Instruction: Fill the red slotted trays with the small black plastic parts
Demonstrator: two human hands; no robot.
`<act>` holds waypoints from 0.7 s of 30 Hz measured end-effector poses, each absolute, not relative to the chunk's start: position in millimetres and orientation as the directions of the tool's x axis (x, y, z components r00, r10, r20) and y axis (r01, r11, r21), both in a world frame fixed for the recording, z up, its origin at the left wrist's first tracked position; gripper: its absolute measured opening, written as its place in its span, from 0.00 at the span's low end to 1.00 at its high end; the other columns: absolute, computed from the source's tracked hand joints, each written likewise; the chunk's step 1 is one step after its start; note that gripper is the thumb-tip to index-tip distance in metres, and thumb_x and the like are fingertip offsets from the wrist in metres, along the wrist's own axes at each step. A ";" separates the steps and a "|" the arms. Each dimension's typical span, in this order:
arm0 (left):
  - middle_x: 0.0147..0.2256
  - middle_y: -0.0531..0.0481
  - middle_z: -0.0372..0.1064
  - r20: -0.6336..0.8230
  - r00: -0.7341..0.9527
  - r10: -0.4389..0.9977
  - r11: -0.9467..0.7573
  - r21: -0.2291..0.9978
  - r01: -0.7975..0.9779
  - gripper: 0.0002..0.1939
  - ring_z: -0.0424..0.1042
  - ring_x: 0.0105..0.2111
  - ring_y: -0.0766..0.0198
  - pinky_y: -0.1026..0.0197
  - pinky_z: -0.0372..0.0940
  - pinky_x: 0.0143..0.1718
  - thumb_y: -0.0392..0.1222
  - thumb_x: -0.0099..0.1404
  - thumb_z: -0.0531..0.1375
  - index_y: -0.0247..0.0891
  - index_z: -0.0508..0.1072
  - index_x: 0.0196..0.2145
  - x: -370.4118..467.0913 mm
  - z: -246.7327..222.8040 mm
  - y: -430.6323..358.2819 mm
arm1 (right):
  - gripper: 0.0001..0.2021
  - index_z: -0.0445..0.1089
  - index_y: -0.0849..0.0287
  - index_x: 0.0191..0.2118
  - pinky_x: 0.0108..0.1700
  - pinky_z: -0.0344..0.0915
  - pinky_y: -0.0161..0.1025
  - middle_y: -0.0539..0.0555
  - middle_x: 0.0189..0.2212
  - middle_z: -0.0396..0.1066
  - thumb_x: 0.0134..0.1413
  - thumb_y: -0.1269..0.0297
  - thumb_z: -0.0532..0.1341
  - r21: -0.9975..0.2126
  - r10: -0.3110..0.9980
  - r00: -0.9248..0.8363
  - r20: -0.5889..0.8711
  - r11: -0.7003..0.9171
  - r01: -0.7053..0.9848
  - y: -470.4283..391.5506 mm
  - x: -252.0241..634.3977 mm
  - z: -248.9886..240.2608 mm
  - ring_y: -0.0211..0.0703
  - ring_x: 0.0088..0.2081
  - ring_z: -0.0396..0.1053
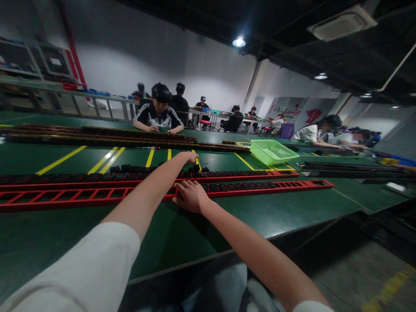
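My left hand [188, 157] reaches across to the far side of two long red slotted frames, its fingers bent down just above loose small black square parts [196, 168]. What its fingertips hold, if anything, is hidden. My right hand [191, 197] rests on the nearer red frame [97, 201], fingers curled over a slot; whatever lies under the fingertips cannot be made out. Black parts [240, 187] fill the slots to its right, while slots to its left are bare. Behind lies the farther red frame [282, 173], with black parts along much of its length.
Dark long strips [97, 135] are stacked across the back of the green table [247, 216]. A light green plastic basket [273, 151] stands at the back right, near more black strips [344, 169]. A person [159, 110] sits opposite; others work farther off.
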State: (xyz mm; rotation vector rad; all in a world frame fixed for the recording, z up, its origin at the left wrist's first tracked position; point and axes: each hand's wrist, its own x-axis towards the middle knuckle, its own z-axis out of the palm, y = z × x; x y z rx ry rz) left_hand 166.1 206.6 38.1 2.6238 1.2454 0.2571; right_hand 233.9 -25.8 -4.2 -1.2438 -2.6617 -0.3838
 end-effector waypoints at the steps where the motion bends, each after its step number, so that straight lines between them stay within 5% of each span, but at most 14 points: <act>1: 0.40 0.38 0.78 0.024 0.621 0.783 -0.603 0.273 0.750 0.21 0.75 0.41 0.53 0.58 0.69 0.45 0.29 0.44 0.63 0.34 0.80 0.40 169.3 36.5 205.7 | 0.27 0.64 0.62 0.61 0.54 0.63 0.48 0.62 0.52 0.72 0.65 0.48 0.57 0.150 0.729 -0.632 0.263 0.617 0.773 -25.7 234.0 -3.7 0.55 0.54 0.68; 8: 0.56 0.43 0.71 -0.063 0.658 0.751 -0.596 0.364 0.715 0.34 0.75 0.44 0.60 0.66 0.69 0.37 0.28 0.51 0.57 0.38 0.72 0.57 151.6 58.0 194.6 | 0.25 0.65 0.61 0.60 0.55 0.62 0.47 0.63 0.53 0.71 0.65 0.50 0.58 0.115 0.714 -0.638 0.290 0.635 0.764 -28.4 234.5 -1.1 0.53 0.53 0.69; 11: 0.48 0.41 0.76 -0.142 0.590 0.795 -0.531 0.306 0.790 0.37 0.76 0.36 0.59 0.63 0.70 0.34 0.26 0.49 0.55 0.37 0.71 0.58 123.9 68.2 188.1 | 0.23 0.66 0.61 0.59 0.54 0.62 0.46 0.62 0.53 0.72 0.66 0.51 0.58 0.127 0.717 -0.635 0.289 0.629 0.767 -30.5 234.0 -0.2 0.52 0.53 0.69; 16: 0.28 0.46 0.76 -0.192 0.553 0.811 -0.521 0.193 0.832 0.24 0.74 0.31 0.56 0.58 0.70 0.37 0.24 0.41 0.61 0.35 0.81 0.39 97.1 63.4 167.0 | 0.25 0.65 0.62 0.61 0.51 0.63 0.47 0.64 0.53 0.71 0.67 0.50 0.56 0.179 0.724 -0.631 0.280 0.607 0.775 -31.6 232.4 0.2 0.54 0.51 0.69; 18: 0.29 0.46 0.76 -0.183 0.569 0.802 -0.537 0.198 0.820 0.23 0.74 0.33 0.56 0.60 0.70 0.38 0.24 0.41 0.62 0.36 0.81 0.36 100.1 60.1 158.2 | 0.26 0.64 0.63 0.61 0.51 0.62 0.47 0.64 0.53 0.71 0.67 0.49 0.55 0.191 0.723 -0.634 0.275 0.605 0.773 -31.3 232.4 0.3 0.54 0.51 0.69; 21: 0.37 0.47 0.78 -0.166 0.618 0.768 -0.570 0.262 0.779 0.27 0.75 0.35 0.60 0.64 0.69 0.38 0.28 0.48 0.61 0.38 0.79 0.47 109.8 61.0 151.2 | 0.27 0.64 0.64 0.62 0.52 0.62 0.46 0.64 0.53 0.71 0.67 0.49 0.54 0.194 0.724 -0.637 0.266 0.607 0.771 -31.1 233.2 1.1 0.54 0.52 0.69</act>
